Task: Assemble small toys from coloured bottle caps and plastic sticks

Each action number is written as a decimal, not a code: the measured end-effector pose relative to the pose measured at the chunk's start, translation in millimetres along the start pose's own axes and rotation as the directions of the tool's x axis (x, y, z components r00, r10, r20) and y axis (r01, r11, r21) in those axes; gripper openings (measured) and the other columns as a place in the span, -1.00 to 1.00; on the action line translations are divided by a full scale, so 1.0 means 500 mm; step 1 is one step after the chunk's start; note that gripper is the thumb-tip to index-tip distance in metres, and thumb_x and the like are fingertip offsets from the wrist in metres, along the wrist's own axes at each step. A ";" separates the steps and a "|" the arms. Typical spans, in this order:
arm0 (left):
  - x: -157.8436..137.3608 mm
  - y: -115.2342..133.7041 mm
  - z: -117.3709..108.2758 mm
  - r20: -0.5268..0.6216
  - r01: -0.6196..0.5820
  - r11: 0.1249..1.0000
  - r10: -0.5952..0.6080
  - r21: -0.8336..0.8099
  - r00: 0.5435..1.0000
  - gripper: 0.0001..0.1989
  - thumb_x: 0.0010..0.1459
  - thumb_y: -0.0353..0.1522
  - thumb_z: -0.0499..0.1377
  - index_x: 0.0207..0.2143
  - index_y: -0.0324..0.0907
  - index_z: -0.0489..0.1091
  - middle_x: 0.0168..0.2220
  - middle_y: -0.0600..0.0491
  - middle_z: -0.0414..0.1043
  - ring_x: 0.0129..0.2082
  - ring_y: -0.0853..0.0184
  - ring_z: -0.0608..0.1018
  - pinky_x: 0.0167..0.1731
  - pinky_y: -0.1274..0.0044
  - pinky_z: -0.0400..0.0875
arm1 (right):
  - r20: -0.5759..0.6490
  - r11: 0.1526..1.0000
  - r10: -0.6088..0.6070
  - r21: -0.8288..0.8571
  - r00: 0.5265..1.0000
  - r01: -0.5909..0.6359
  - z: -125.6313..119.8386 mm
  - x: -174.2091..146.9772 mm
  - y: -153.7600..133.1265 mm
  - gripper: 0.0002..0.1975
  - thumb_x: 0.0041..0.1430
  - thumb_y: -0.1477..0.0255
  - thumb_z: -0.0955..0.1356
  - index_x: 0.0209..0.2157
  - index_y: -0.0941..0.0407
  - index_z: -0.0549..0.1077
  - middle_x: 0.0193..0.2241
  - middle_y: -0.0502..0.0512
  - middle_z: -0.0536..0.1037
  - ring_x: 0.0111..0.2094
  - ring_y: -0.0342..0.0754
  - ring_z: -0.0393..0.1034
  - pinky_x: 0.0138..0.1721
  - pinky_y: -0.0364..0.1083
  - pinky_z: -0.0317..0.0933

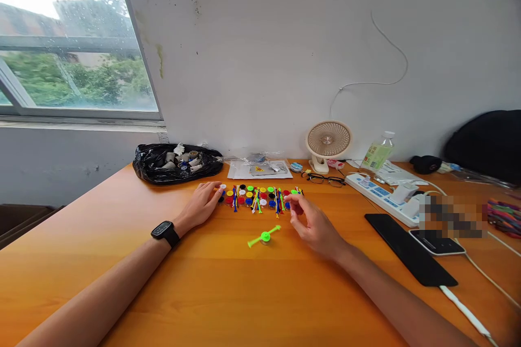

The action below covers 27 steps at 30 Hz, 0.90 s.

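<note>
Room: white wall (285, 38), marked with dark specks; window (69, 43) at left, wet pane, trees beyond. A thin cable (391, 65) loops down the wall.

Surface: orange wooden desk (203, 293), running the full width of the view.

Dark bundle (488, 143): far right, against the wall.

Black bag (177, 164): far left of the desk, open, holding small grey and white cylinders.

Black flat pad (409, 249): right of centre, with a phone (436, 242) lying at its right edge on a white cord.

Power strip (382, 198): white, behind the pad, plugs seated.

Fan (328, 142): small, beige, upright at the wall. Bottle (378, 154) just to its right.

Clear packets (260, 168): flat, by the wall, between bag and fan. Glasses (325, 179) in front of the fan.

Pile of parts (258, 198): coloured discs and thin sticks, in a row at mid-desk, between the two hands.

Left hand (202, 205): palm down, flat, fingers spread and resting at the left end of the pile; holds nothing. Black watch (165, 232) on the wrist.

Right hand (311, 222): at the right end of the pile, thumb and forefinger pinched narrowly together; whether a part sits between them cannot be told.

Green spinner (264, 236): a green disc on a green stick, lying alone on the desk just in front of the pile, near the right hand, untouched.
</note>
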<state>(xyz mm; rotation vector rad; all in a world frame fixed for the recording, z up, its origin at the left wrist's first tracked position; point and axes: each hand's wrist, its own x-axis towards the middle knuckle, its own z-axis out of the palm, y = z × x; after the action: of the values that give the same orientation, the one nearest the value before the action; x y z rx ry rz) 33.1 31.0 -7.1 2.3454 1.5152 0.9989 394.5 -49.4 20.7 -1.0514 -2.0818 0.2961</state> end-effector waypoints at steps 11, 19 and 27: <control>-0.002 0.011 -0.010 0.040 -0.080 0.997 0.080 -0.003 0.996 -0.56 0.48 -0.10 -0.04 0.12 -0.12 0.48 0.11 -0.06 0.54 0.14 0.11 0.50 0.17 0.28 0.38 | 0.052 0.997 0.061 0.032 0.997 -0.063 0.002 -0.001 0.000 -0.61 0.33 0.50 0.27 0.16 0.08 0.26 -0.22 0.06 0.43 -0.22 -0.04 0.39 -0.14 -0.05 0.31; 0.002 0.011 -0.010 0.042 -0.106 0.994 0.105 0.029 0.994 -0.55 0.47 -0.11 -0.03 -0.09 -0.11 0.60 -0.01 -0.07 0.61 0.00 0.10 0.56 0.07 0.29 0.42 | 0.065 0.995 0.064 0.075 0.996 -0.069 0.003 0.000 0.000 -0.58 0.29 0.52 0.29 0.17 0.07 0.24 -0.25 0.02 0.40 -0.26 -0.06 0.35 -0.16 -0.08 0.29; 0.002 0.006 -0.011 -0.009 -0.031 0.993 0.032 0.111 0.999 -0.52 0.48 -0.11 -0.08 -0.18 -0.11 0.58 -0.10 -0.08 0.61 -0.09 0.12 0.57 -0.05 0.33 0.41 | 0.098 0.997 0.069 0.038 0.993 -0.073 0.002 -0.004 -0.001 -0.60 0.32 0.53 0.26 0.17 0.06 0.23 -0.31 -0.02 0.33 -0.34 -0.08 0.28 -0.26 -0.11 0.22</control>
<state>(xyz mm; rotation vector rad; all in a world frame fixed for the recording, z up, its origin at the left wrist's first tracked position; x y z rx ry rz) 32.5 29.5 -1.1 2.4505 1.5813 0.9594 394.0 -51.3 19.1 -1.1072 -2.1178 0.4317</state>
